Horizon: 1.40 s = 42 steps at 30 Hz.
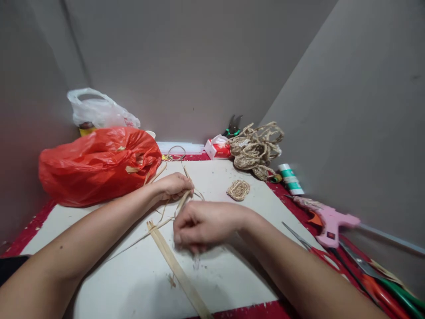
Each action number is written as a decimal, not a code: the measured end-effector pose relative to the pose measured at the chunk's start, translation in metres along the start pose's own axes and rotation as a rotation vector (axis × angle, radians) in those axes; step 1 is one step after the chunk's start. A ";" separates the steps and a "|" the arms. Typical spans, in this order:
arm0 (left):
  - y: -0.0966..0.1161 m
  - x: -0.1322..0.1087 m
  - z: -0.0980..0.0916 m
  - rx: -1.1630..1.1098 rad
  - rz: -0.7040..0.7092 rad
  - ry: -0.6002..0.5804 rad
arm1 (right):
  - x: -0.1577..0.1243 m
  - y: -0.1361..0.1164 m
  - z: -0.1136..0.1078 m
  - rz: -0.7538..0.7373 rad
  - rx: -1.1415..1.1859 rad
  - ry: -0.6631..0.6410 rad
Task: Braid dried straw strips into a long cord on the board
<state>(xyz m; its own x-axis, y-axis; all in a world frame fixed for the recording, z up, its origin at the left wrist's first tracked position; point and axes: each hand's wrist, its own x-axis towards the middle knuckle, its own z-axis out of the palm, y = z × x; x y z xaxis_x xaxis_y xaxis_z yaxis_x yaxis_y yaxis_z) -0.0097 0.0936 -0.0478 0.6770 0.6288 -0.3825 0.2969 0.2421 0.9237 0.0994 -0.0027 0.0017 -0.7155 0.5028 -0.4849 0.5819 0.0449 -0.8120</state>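
My left hand point(175, 186) is closed in a pinch on thin strips of dried tan plant fibre point(182, 203), over the middle of the white board point(133, 283). Closer to me, my right hand point(202, 226) is curled into a fist, slightly blurred. The strip runs from my left fingers down to the right fist, whose fingertips are partly hidden. A wide flat fibre strip point(175, 266) lies on the board beside my right hand, reaching the near edge. Thinner loose strands lie around both hands. To the right rests a small coiled piece of braided fibre point(238, 190).
A red plastic bag point(99, 166) and a white bag point(99, 110) stand at left. At the back right are a red-and-white box point(217, 148), dark pliers point(233, 126) and braided rope point(255, 148). A glue stick point(291, 179), pink glue gun point(332, 221) and scissors point(305, 243) line the right.
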 end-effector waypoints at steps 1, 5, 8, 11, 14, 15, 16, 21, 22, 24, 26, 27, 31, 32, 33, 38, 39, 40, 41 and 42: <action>-0.001 -0.001 0.000 0.031 -0.012 0.002 | -0.002 -0.009 0.005 -0.019 0.006 -0.073; -0.001 -0.002 -0.002 0.117 -0.007 0.027 | -0.016 -0.046 0.022 -0.102 -0.254 -0.091; -0.001 -0.003 -0.003 0.143 0.014 0.036 | -0.035 -0.055 0.035 -0.170 -0.507 0.186; 0.001 -0.004 -0.002 0.172 0.015 0.038 | -0.049 -0.037 0.047 -0.184 -0.441 0.528; 0.003 -0.004 -0.001 0.195 -0.003 0.061 | -0.042 -0.004 0.051 -0.100 -0.062 0.687; 0.004 -0.004 0.000 0.198 -0.012 0.070 | -0.035 0.008 0.050 -0.071 0.075 0.750; 0.005 -0.004 0.001 0.198 -0.024 0.080 | -0.028 0.019 0.048 -0.058 0.173 0.823; 0.008 -0.007 0.010 0.125 -0.080 0.132 | 0.001 0.058 0.037 -0.127 0.292 1.078; 0.009 -0.008 0.011 0.096 -0.085 0.148 | 0.003 0.061 0.037 -0.143 0.270 1.069; 0.013 -0.011 0.010 0.033 -0.082 0.189 | 0.004 0.064 0.039 -0.183 0.228 1.038; 0.020 -0.017 0.004 -0.020 -0.067 0.240 | 0.002 0.060 0.045 -0.208 0.139 1.004; 0.025 -0.020 0.000 -0.040 -0.061 0.263 | 0.001 0.056 0.050 -0.208 0.059 0.984; 0.042 -0.033 -0.014 -0.083 -0.064 0.316 | -0.003 0.035 0.078 -0.172 -0.415 0.837; 0.045 -0.035 -0.015 -0.091 -0.068 0.322 | -0.004 0.031 0.084 -0.164 -0.515 0.799; 0.047 -0.036 -0.014 -0.098 -0.072 0.324 | -0.006 0.028 0.090 -0.164 -0.596 0.772; 0.046 -0.034 0.001 -0.138 -0.092 0.317 | -0.021 0.030 0.084 -0.048 -0.706 0.718; 0.045 -0.033 0.004 -0.145 -0.097 0.318 | -0.025 0.032 0.079 -0.026 -0.698 0.736; 0.044 -0.033 0.006 -0.153 -0.104 0.320 | -0.027 0.034 0.076 -0.016 -0.683 0.766; 0.044 -0.032 0.008 -0.161 -0.109 0.324 | -0.029 0.034 0.074 -0.029 -0.662 0.803; 0.043 -0.032 0.010 -0.170 -0.112 0.328 | -0.029 0.034 0.074 -0.065 -0.638 0.834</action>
<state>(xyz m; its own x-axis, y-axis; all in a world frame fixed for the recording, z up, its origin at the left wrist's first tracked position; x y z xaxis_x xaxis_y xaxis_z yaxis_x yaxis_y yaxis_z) -0.0116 0.0767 0.0040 0.3871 0.7879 -0.4790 0.2225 0.4243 0.8778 0.1117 -0.0793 -0.0357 -0.4009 0.9072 0.1272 0.8213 0.4175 -0.3888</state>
